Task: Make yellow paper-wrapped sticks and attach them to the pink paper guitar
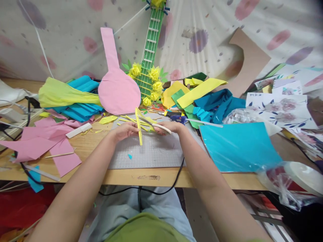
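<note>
My left hand is closed on a narrow yellow paper strip, which stands nearly upright over the grey cutting mat. In my right hand is a pair of scissors with pale handles. Its blades point left and reach the strip; whether they have cut into it I cannot tell. More thin yellow strips lie on the mat just behind my hands. Further back, a pink paper cutout with a round body and long neck leans beside a green paper guitar trimmed with yellow flowers.
Pink paper scraps and a white stick lie at the left. A blue glue gun sits behind my right hand. A turquoise sheet and a tape roll are at the right. A black cable hangs over the front edge.
</note>
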`<state>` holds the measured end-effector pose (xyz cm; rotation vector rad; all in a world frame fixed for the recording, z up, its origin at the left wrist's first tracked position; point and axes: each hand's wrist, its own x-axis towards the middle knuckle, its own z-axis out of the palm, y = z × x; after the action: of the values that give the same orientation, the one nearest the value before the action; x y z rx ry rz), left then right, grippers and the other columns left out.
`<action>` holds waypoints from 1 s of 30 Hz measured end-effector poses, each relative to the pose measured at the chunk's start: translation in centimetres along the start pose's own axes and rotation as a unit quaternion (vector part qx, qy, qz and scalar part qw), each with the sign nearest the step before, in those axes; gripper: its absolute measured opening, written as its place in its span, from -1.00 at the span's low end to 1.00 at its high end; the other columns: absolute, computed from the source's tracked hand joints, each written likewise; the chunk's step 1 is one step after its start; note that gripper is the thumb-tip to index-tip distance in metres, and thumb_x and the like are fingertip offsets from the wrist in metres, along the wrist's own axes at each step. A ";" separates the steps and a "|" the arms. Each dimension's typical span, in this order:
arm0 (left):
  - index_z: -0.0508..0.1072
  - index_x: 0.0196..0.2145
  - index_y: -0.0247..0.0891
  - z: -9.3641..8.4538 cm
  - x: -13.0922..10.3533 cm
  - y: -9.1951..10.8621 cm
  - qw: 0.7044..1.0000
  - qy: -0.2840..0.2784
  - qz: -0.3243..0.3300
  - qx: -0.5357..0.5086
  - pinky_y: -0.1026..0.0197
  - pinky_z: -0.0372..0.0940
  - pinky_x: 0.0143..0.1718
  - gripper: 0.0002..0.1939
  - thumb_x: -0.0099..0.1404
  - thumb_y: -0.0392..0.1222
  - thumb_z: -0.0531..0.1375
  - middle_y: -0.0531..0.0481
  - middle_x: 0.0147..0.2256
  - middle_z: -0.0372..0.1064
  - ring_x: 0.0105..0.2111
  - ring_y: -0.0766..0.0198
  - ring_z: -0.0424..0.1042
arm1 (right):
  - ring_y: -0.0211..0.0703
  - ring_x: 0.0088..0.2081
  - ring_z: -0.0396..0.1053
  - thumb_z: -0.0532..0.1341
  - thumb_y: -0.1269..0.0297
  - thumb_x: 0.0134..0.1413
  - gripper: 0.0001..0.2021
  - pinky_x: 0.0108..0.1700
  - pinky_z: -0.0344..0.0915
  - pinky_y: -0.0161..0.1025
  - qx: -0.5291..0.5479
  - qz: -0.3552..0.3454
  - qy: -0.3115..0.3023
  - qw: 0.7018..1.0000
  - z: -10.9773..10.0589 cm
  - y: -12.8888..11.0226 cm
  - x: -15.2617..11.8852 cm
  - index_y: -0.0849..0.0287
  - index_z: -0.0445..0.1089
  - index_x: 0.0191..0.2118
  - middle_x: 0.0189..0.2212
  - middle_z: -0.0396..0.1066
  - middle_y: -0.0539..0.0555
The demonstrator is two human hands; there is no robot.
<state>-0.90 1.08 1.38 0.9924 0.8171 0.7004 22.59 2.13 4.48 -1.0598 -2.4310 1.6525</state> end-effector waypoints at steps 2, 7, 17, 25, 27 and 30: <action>0.43 -0.63 -0.35 -0.5 0.0 0.8 0.998 -0.044 -0.029 0.040 0.34 0.32 -0.49 -0.92 -0.13 -0.44 0.27 -0.07 -0.57 0.39 -0.57 0.34 0.39 | -0.39 -0.60 0.04 0.06 -0.16 -0.10 -0.56 -0.58 0.04 -0.38 -0.006 -0.017 0.001 1.000 -0.1 0.1 0.1 0.17 0.07 -0.53 -0.63 0.05 -0.10; 0.45 -0.64 -0.33 -0.6 -0.3 2.2 0.985 -0.104 -0.082 0.107 0.32 0.31 -0.55 -0.91 -0.16 -0.43 0.28 -0.06 -0.60 0.37 -0.61 0.33 0.36 | -0.39 -0.60 0.02 0.07 -0.14 -0.08 -0.58 -0.57 0.03 -0.37 -0.020 -0.012 0.030 0.999 -0.2 0.5 0.3 0.17 0.08 -0.53 -0.63 0.05 -0.10; 0.45 -0.62 -0.31 -0.5 -0.5 3.0 0.977 -0.069 -0.134 0.150 0.22 0.29 -0.49 -0.86 -0.20 -0.48 0.27 -0.09 -0.60 0.38 -0.60 0.25 0.36 | -0.43 -0.62 0.02 0.07 -0.17 -0.09 -0.54 -0.59 0.02 -0.40 -0.039 0.007 0.029 0.999 0.0 0.1 -0.4 0.19 0.09 -0.54 -0.66 0.02 -0.12; 0.44 -0.65 -0.31 -0.9 -0.4 3.2 0.975 -0.096 -0.123 0.161 0.27 0.25 -0.53 -0.89 -0.19 -0.45 0.27 -0.07 -0.62 0.35 -0.63 0.30 0.31 | -0.42 -0.63 0.04 0.11 -0.16 -0.12 -0.55 -0.59 0.01 -0.40 -0.019 0.028 0.061 0.998 0.4 -0.2 -0.8 0.20 0.12 -0.52 -0.67 0.04 -0.12; 0.44 -0.64 -0.32 -0.8 -0.5 3.4 0.973 -0.097 -0.120 0.174 0.29 0.24 -0.53 -0.91 -0.17 -0.43 0.27 -0.06 -0.62 0.34 -0.62 0.32 0.31 | -0.42 -0.63 0.05 0.13 -0.16 -0.15 -0.54 -0.59 0.01 -0.40 -0.012 0.031 0.076 0.997 0.5 -0.2 -0.8 0.21 0.13 -0.52 -0.67 0.04 -0.12; 0.43 -0.63 -0.33 -0.6 -0.6 3.8 0.970 -0.097 -0.120 0.186 0.30 0.25 -0.48 -0.92 -0.16 -0.41 0.27 -0.01 -0.61 0.34 -0.59 0.34 0.32 | -0.42 -0.64 0.05 0.17 -0.16 -0.21 -0.54 -0.60 0.01 -0.41 0.011 0.027 0.100 0.995 0.5 0.1 -0.6 0.21 0.15 -0.52 -0.67 0.05 -0.12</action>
<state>-2.27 2.28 4.80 1.2517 0.8961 0.2389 22.90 1.42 4.36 -1.2329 -2.2717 1.5027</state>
